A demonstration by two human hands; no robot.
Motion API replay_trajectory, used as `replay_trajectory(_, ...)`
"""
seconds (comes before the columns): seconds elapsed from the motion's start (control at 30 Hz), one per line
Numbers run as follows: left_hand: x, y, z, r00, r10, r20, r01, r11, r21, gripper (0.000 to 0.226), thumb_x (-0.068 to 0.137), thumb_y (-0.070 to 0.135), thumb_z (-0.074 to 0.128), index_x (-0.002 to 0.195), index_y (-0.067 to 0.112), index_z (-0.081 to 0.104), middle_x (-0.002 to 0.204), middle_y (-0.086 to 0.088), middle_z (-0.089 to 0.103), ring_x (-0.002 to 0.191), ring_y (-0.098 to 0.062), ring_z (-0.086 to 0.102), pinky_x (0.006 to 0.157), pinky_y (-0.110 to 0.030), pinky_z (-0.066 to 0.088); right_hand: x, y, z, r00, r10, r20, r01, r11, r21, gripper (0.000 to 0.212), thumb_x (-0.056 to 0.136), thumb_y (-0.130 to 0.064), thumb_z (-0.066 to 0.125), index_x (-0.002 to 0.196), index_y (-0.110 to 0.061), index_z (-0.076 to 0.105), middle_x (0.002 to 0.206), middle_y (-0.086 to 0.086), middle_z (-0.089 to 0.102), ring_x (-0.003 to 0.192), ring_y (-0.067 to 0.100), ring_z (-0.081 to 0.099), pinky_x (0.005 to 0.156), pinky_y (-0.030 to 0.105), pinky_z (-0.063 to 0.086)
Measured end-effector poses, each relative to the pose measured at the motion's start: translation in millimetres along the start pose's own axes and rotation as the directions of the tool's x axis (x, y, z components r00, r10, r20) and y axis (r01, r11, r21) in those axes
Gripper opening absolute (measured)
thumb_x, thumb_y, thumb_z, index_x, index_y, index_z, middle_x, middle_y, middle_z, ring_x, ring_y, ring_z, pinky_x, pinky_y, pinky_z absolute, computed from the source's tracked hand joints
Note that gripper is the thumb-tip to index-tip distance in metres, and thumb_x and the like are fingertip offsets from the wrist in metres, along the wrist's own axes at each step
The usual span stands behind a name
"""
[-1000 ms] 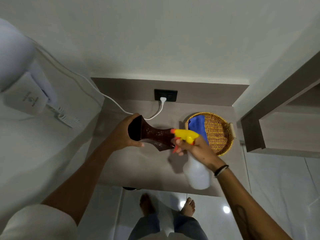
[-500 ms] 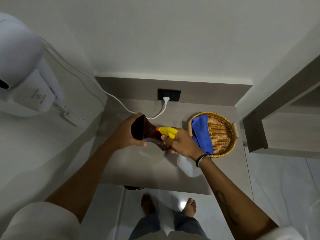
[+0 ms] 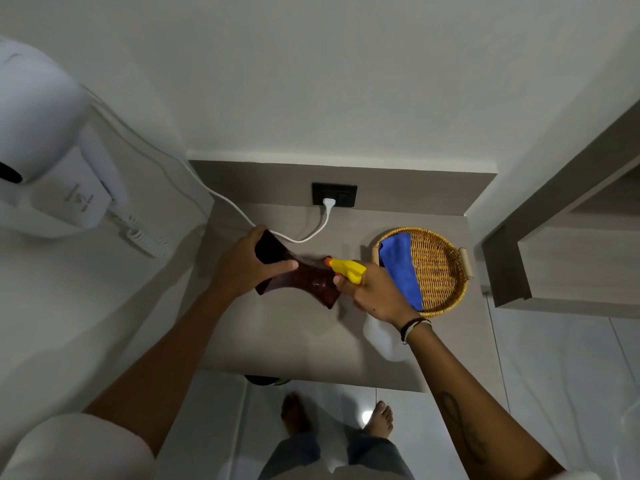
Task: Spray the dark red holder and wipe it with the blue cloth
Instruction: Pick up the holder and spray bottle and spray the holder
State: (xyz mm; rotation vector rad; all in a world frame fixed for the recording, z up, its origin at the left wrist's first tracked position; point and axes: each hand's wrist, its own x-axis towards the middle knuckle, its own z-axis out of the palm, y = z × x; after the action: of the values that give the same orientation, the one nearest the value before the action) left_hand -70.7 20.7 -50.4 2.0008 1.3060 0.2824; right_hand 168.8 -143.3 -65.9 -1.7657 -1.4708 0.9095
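Note:
My left hand point(image 3: 247, 266) grips the dark red holder point(image 3: 308, 279) by its open end and holds it tilted above the grey shelf point(image 3: 294, 337). My right hand point(image 3: 372, 291) holds a white spray bottle point(image 3: 384, 337) with a yellow head point(image 3: 348, 268). Its orange nozzle points at the holder's narrow middle, almost touching it. The blue cloth point(image 3: 401, 268) lies draped in the left part of the wicker basket point(image 3: 440, 271), just behind my right hand.
A white wall hair dryer point(image 3: 45, 161) hangs at the left, its cord running to a black socket point(image 3: 334, 195) on the back panel. A wooden cabinet point(image 3: 571, 258) stands to the right. My bare feet are on the glossy tiled floor below.
The spray bottle has swung left and in close to the holder, with the nozzle now at its middle. The left hand has kept its grip on the holder, nearly still.

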Motion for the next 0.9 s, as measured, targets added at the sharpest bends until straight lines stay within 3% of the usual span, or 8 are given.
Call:
replay_trajectory(0.07,2,2,-1,0.991,-0.132,0.01,0.132,0.989,-0.066,0.108,0.058,0.087,0.076,0.151,0.038,0.048,0.137,0.005,0.063,0.126,-0.023,0.061,0.105,-0.045,0.053,-3,2,-3,1.0,0.015,-0.004,-0.015,0.999,0.03,0.042,0.107,-0.029,0.063,0.149,-0.023,0.061,0.121,-0.018,0.065,0.076,-0.02,0.057,0.074,0.003,0.046)
replay_trajectory(0.17,5,2,0,0.972,-0.226,0.07,0.233,0.967,-0.103,0.103,0.05,0.103,0.06,0.135,0.044,0.062,0.124,0.01,0.067,0.113,-0.019,0.064,0.091,-0.033,0.049,-6,5,-7,0.999,0.043,-0.016,-0.042,0.998,0.05,0.042,0.107,-0.029,0.063,0.148,-0.023,0.061,0.104,-0.032,0.061,0.073,-0.023,0.06,0.072,-0.002,0.044)
replay_trajectory(0.27,6,-4,0,0.954,-0.269,0.134,0.284,0.953,-0.109,0.112,0.053,0.102,0.062,0.146,0.04,0.056,0.14,0.006,0.062,0.118,-0.017,0.06,0.098,-0.033,0.046,-10,9,-10,0.999,0.04,-0.018,-0.04,0.998,0.04,0.042,0.107,-0.027,0.064,0.148,-0.02,0.061,0.096,-0.039,0.054,0.072,-0.03,0.058,0.066,-0.006,0.044)
replay_trajectory(0.37,4,-9,-4,0.948,-0.199,0.25,0.204,0.979,0.006,0.13,0.044,0.089,0.086,0.157,0.047,0.036,0.156,0.002,0.046,0.14,-0.024,0.05,0.112,-0.043,0.046,-12,5,-8,1.0,0.026,0.002,-0.026,1.0,0.016,0.041,0.106,-0.027,0.064,0.146,-0.021,0.063,0.102,-0.031,0.064,0.072,-0.026,0.06,0.068,-0.002,0.043)
replay_trajectory(0.43,0,-13,-7,0.948,-0.134,0.289,0.12,0.991,0.067,0.143,0.035,0.079,0.095,0.157,0.052,0.026,0.165,-0.003,0.035,0.148,-0.026,0.041,0.117,-0.049,0.043,-10,0,-4,0.999,-0.023,0.033,0.024,0.999,-0.031,0.041,0.106,-0.03,0.064,0.147,-0.023,0.063,0.12,-0.014,0.074,0.085,-0.016,0.065,0.079,0.003,0.046)
replay_trajectory(0.57,-5,-15,-9,0.956,-0.03,0.292,-0.01,0.991,0.133,0.153,0.038,0.055,0.101,0.166,0.032,0.022,0.168,-0.009,0.03,0.153,-0.029,0.033,0.121,-0.052,0.037,-4,-12,7,0.994,-0.089,0.07,0.092,0.994,-0.05,0.04,0.107,-0.032,0.063,0.146,-0.025,0.063,0.135,0.0,0.074,0.117,0.016,0.072,0.099,0.031,0.059)
replay_trajectory(0.7,-6,-12,-9,0.977,0.039,0.21,-0.064,0.992,0.11,0.13,0.05,0.02,0.106,0.161,0.011,0.039,0.161,-0.014,0.046,0.147,-0.033,0.043,0.121,-0.051,0.037,6,-17,17,0.994,-0.083,0.075,0.085,0.996,-0.028,0.038,0.107,-0.029,0.063,0.144,-0.024,0.066,0.13,0.001,0.077,0.098,0.003,0.065,0.093,0.024,0.054)
replay_trajectory(0.9,-10,-11,-8,0.971,0.137,0.194,-0.155,0.984,0.084,0.12,0.053,0.009,0.103,0.157,0.007,0.042,0.156,-0.014,0.049,0.145,-0.033,0.046,0.118,-0.038,0.035,9,-17,20,0.995,-0.048,0.085,0.049,0.999,-0.018,0.038,0.106,-0.028,0.063,0.143,-0.025,0.066,0.129,0.0,0.078,0.097,0.007,0.069,0.091,0.022,0.053)
